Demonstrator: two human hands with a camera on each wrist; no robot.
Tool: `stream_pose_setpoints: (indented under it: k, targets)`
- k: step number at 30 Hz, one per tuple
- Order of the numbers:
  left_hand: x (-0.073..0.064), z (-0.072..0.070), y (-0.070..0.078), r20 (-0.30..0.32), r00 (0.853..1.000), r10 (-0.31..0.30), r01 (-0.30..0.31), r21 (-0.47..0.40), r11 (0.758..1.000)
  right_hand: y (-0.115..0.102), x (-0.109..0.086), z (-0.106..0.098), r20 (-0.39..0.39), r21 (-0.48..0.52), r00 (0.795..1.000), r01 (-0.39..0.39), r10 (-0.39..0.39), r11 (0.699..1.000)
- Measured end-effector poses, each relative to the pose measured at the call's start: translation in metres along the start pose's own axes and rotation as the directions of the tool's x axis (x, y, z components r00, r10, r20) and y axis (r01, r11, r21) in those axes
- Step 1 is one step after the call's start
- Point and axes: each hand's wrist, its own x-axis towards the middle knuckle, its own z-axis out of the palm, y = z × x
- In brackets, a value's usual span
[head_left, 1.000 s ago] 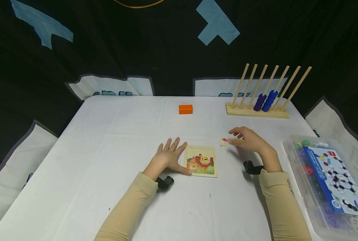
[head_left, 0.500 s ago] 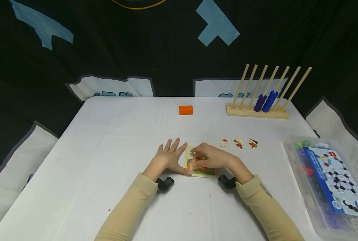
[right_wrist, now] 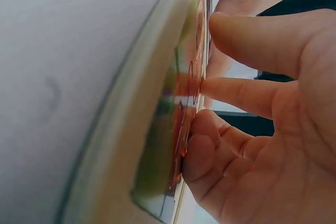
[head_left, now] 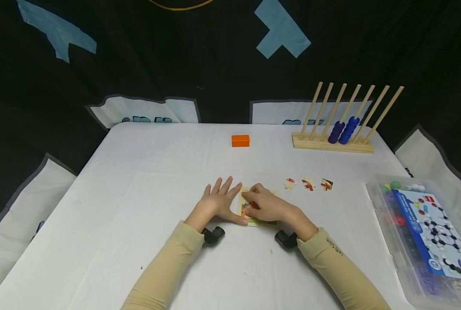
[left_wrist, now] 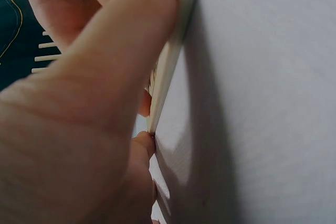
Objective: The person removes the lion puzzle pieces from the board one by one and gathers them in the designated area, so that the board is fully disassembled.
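Observation:
A small wooden picture puzzle (head_left: 269, 224) lies flat in its pale frame, mostly covered by my right hand (head_left: 268, 206). The extended index finger (right_wrist: 241, 92) of that hand touches the picture, its thumb stands a little apart, and the other fingers are bent against the surface. No loose piece shows between them. My left hand (head_left: 216, 204) spreads its fingers on the cloth left of the puzzle, its thumb resting on the frame (left_wrist: 169, 72) at the near left corner. Beyond the right hand lie three loose jigsaw pieces in a row: a pale pink one (head_left: 290, 184), a cream-and-red one (head_left: 308, 184) and a brown-and-red one (head_left: 326, 184).
An orange block (head_left: 240, 141) sits toward the back of the white table (head_left: 156, 206). Behind right stands a wooden peg rack (head_left: 332, 147) with purple and blue beads. A clear plastic box (head_left: 406, 280) with a blue booklet (head_left: 435, 234) on it occupies the right edge.
My right hand has moved left from the loose pieces onto the puzzle, then shifted slightly further left over it. The three pieces are uncovered. My left hand has stayed in place.

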Motion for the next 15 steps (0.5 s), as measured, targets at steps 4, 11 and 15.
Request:
stream_pose_setpoints:
  k: [4, 11, 15]
  targets:
    - [-0.0006, -0.0002, 0.0003, -0.001, 1.0, 0.002, -0.002, 0.002, 1.0, -0.0015, -0.0003, 0.0, 0.002, 0.015, 1.0, -0.006, 0.006, 1.0]
    - [-0.0017, -0.0007, 0.0007, -0.005, 1.0, 0.003, -0.003, 0.01, 1.0, -0.0023, -0.0006, -0.0008, 0.008, 0.041, 1.0, -0.01, 0.01, 0.999]
    - [-0.0018, 0.0004, 0.0006, -0.007, 1.0, 0.006, -0.006, 0.003, 1.0, -0.0004, -0.0002, -0.0012, -0.01, 0.082, 1.0, -0.01, 0.011, 0.997]
